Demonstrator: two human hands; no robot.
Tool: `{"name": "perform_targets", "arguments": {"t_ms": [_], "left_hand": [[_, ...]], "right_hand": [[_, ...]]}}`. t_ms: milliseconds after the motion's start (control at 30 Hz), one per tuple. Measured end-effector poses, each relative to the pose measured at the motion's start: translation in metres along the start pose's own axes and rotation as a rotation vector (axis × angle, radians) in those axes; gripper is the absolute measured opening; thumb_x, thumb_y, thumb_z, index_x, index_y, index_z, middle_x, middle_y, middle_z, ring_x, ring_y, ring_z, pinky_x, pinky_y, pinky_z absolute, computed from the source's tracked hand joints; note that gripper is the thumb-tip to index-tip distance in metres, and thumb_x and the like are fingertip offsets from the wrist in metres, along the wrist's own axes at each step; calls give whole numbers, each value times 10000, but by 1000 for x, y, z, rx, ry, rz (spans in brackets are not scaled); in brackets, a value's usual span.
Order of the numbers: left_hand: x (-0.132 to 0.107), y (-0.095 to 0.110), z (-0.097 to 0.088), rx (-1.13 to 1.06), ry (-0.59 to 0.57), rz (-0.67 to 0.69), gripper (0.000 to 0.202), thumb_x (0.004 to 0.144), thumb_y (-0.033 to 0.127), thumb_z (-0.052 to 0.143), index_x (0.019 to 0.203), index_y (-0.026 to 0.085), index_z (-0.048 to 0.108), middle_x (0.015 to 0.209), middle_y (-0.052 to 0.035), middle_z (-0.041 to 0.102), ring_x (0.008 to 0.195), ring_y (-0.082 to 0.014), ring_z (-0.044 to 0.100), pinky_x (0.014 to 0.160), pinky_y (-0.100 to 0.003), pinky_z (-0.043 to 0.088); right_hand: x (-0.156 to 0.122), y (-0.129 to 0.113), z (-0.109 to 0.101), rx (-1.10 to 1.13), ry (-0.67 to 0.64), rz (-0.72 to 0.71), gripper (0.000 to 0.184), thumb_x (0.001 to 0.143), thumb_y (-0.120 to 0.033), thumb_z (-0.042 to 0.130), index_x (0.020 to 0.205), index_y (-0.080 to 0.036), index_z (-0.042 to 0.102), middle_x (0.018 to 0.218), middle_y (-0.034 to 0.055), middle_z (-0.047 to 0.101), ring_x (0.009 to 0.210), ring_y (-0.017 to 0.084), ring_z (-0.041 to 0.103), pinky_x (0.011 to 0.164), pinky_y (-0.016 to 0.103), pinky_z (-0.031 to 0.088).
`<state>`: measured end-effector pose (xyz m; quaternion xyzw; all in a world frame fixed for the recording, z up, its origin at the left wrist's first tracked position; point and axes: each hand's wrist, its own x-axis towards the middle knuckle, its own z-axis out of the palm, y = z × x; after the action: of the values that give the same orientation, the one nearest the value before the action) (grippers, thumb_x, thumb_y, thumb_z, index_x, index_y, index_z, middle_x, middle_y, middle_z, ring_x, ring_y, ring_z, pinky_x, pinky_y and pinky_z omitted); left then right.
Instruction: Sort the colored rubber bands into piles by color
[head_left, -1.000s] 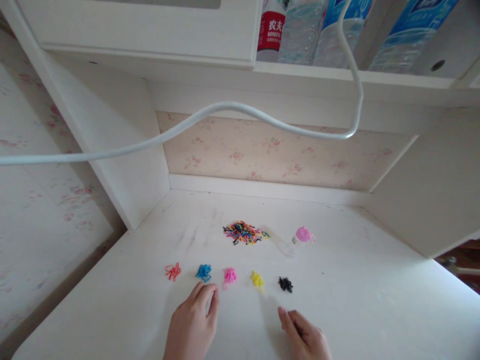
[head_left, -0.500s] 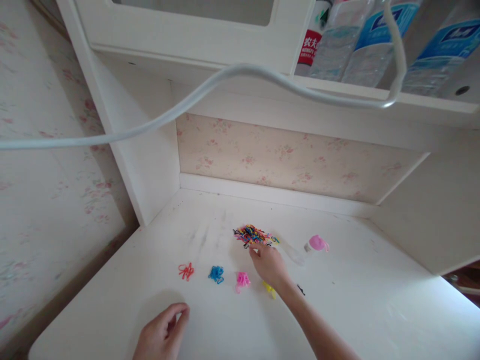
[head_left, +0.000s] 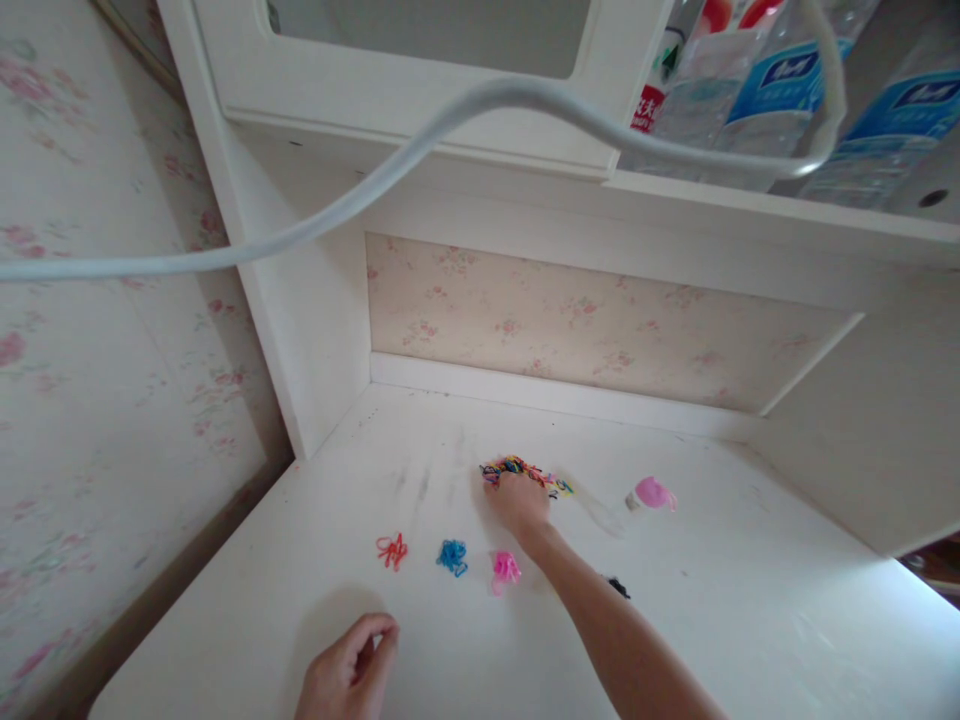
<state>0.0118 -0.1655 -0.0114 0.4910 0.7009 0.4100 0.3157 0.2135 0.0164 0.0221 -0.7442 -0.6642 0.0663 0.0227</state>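
Note:
A heap of small mixed-colour rubber bands (head_left: 514, 465) lies toward the back of the white desk. My right hand (head_left: 519, 500) reaches into its front side, palm down; its fingertips are hidden, so I cannot tell what they grip. Nearer to me stand sorted little piles: red bands (head_left: 393, 550), blue bands (head_left: 452, 557) and pink bands (head_left: 505, 570). Black bands (head_left: 618, 587) show partly beyond my right forearm. My left hand (head_left: 351, 665) rests at the front, left of the piles, thumb and forefinger curled together with nothing visible in them.
A pink-topped item with a clear bag (head_left: 652, 493) lies right of the heap. The white desk (head_left: 750, 620) has shelf walls left and right. A white cable (head_left: 420, 145) crosses the upper view. Water bottles (head_left: 780, 90) stand on the shelf above.
My right hand has moved into the heap, covering its front. My right forearm now hides the yellow bands, and more of the black bands shows. My left hand stays curled; the view has shifted slightly.

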Motion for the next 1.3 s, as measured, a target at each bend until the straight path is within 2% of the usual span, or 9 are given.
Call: {"name": "perform_targets", "arguments": {"t_ms": [200,433,567,700,833,933,1033,1167,1300], "left_hand": [[0,-1,-1,16,-8,20,315,756,472,476,703,210,642,487,44,458,437,-114,435,443,-203,349],[-2,1,-1,17,2,28,332,773,485,478,753,205,655,507,42,495,446,-118,451,448,-205,366],[-1,4,-4,55,-49,47,358,774,510,482,764,201,662,516,34,523,455,-127,484,462,-209,398],[-1,2,-4,88,-60,49,368,792,507,463,781,200,665,516,33,513,460,-132,499,462,-213,405],[-2,-1,-3,77,-64,53,365,798,499,479,833,193,674,520,41,492,464,-128,489,459,-212,397],[-3,-2,-2,57,-71,61,370,802,493,487,879,187,680,525,43,499,472,-129,493,464,-212,399],[-3,-1,-1,77,-66,57,385,816,492,472,905,180,679,540,40,517,486,-131,506,483,-214,406],[-3,0,0,111,-58,62,397,829,480,456,918,166,680,532,36,524,487,-134,516,486,-216,399],[-3,1,-1,108,-65,81,382,844,452,442,933,166,680,568,18,584,513,-142,544,505,-220,413]], "right_hand": [[1,1,1,11,0,-13,384,916,-313,368,1000,-137,699,991,188,682,947,283,639,813,422,442],[-14,21,-8,86,5,-33,404,942,-374,326,1015,-191,680,995,127,689,924,241,641,740,317,445],[-23,35,-15,139,8,-47,433,953,-365,287,955,-207,690,957,84,699,876,208,647,695,267,420],[-38,34,-19,173,13,-78,424,954,-388,301,955,-220,691,908,65,706,831,188,650,651,239,397],[-63,14,-19,190,38,-134,418,955,-421,308,961,-241,685,880,53,712,827,188,652,647,234,389],[-82,-12,-15,168,70,-247,425,964,-409,287,924,-248,678,857,56,716,791,190,658,659,240,401],[-97,-41,-7,137,80,-389,402,972,-364,280,914,-241,659,832,56,718,746,193,670,650,246,423],[-107,-73,4,123,62,-485,330,959,-276,313,912,-212,633,830,62,716,738,217,681,637,273,456],[-111,-84,10,110,21,-538,230,881,-161,413,886,-185,642,798,76,714,724,231,685,619,279,464]]}}
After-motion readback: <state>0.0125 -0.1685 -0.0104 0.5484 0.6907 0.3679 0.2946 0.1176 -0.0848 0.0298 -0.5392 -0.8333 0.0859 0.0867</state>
